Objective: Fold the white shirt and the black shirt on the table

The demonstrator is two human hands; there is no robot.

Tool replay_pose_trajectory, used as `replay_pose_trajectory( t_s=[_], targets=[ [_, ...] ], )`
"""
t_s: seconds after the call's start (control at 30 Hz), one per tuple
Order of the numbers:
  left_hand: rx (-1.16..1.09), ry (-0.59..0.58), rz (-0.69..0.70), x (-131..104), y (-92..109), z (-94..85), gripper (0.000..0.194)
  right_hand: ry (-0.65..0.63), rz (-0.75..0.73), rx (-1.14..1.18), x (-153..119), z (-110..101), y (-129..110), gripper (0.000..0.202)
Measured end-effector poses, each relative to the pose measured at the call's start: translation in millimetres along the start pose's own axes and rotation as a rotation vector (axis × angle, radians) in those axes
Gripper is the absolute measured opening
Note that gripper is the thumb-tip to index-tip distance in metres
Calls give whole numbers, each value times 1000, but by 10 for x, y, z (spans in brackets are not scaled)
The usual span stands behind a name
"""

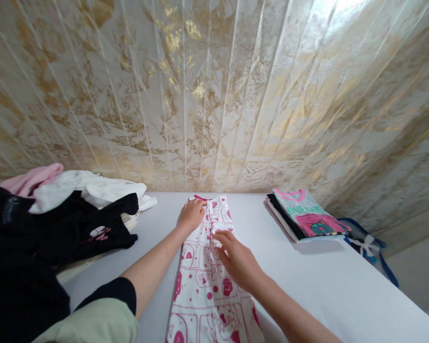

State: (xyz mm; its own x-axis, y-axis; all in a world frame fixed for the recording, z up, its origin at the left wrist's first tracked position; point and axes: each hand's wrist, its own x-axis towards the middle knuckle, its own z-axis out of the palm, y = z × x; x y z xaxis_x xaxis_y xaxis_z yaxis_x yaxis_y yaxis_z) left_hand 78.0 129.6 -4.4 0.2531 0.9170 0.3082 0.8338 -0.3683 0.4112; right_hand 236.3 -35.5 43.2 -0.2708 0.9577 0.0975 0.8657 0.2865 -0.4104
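Observation:
A white garment with a dark-pink cartoon print (200, 286) lies in a long, narrow folded strip on the white table (286, 295), running from the near edge of the view toward the wall. A seam or fold line goes down its middle, and a strip of solid pink shows at its far end. I cannot tell what kind of garment it is. My left hand (192, 214) rests on its far left part, fingers stretched over the cloth. Over the middle, my right hand (239, 257) has its fingers slightly bent and apart, with the fingertips at the centre line.
At left lies a loose heap of clothes: a black garment (17, 267), white cloth (93, 188) and pink cloth (32, 178). A folded stack topped by a grey printed T-shirt (307, 214) sits at right. Beyond it is a blue-trimmed bag (373, 252). A patterned curtain (200, 95) hangs behind.

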Motion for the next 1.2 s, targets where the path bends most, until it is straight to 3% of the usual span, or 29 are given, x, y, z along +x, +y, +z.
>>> replay_pose_trajectory(
  t_s=[0.13,0.23,0.33,0.53,0.9,1.07,1.2],
  targets=[
    [-8,10,4,-21,2,-17,32,100,64,-113,789,-121,222,40],
    [-7,23,10,-35,-5,-24,32,128,96,-151,1298,-26,320,44],
    [0,36,18,-34,-16,-21,31,138,139,-164,1545,144,373,43],
    [9,39,35,-23,-29,11,27,257,233,-204,1532,366,508,31],
    [46,35,51,-53,-18,24,30,296,327,-265,1620,395,649,23],
    [77,37,57,-53,-13,31,32,288,204,-274,1561,382,614,31],
    [123,46,61,-63,-3,38,34,206,120,-309,1542,359,564,35]
  ],
)
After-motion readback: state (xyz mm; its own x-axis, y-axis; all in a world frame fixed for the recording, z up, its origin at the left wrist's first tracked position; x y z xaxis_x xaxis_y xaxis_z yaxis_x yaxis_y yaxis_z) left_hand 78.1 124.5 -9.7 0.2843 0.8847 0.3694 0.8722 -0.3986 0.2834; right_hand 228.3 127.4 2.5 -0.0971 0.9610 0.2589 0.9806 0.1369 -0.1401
